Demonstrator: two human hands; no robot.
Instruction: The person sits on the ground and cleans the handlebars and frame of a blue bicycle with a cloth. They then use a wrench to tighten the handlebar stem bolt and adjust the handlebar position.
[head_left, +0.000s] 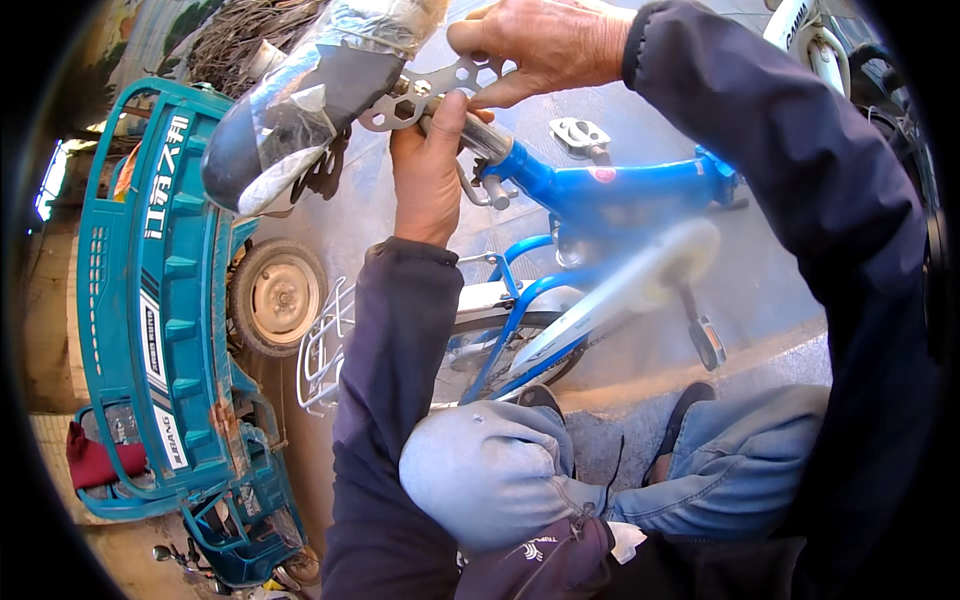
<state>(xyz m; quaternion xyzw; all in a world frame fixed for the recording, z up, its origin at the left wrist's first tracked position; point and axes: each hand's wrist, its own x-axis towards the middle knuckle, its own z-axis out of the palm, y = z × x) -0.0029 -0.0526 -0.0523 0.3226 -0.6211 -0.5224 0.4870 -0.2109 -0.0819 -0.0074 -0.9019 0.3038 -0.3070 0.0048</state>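
Note:
A flat, silver multi-hole bicycle wrench (408, 110) lies against the clamp under a worn bicycle saddle (300, 120) patched with tape. My right hand (545, 50) pinches the wrench's far end between thumb and fingers. From below, my left hand (425, 185) closes around the wrench's near end beside the clamp, thumb up; its other fingers are largely hidden. A shiny seat post (485, 140) runs from the clamp into the blue bicycle frame (620, 190). The frame is tilted in front of my knees.
A white chain guard (610, 300), a pedal (706, 342) and a white rear rack (325, 345) belong to the bicycle. At left stands a teal cargo tricycle (130, 300) with a wheel (280, 297). Another bicycle (800, 40) is at upper right.

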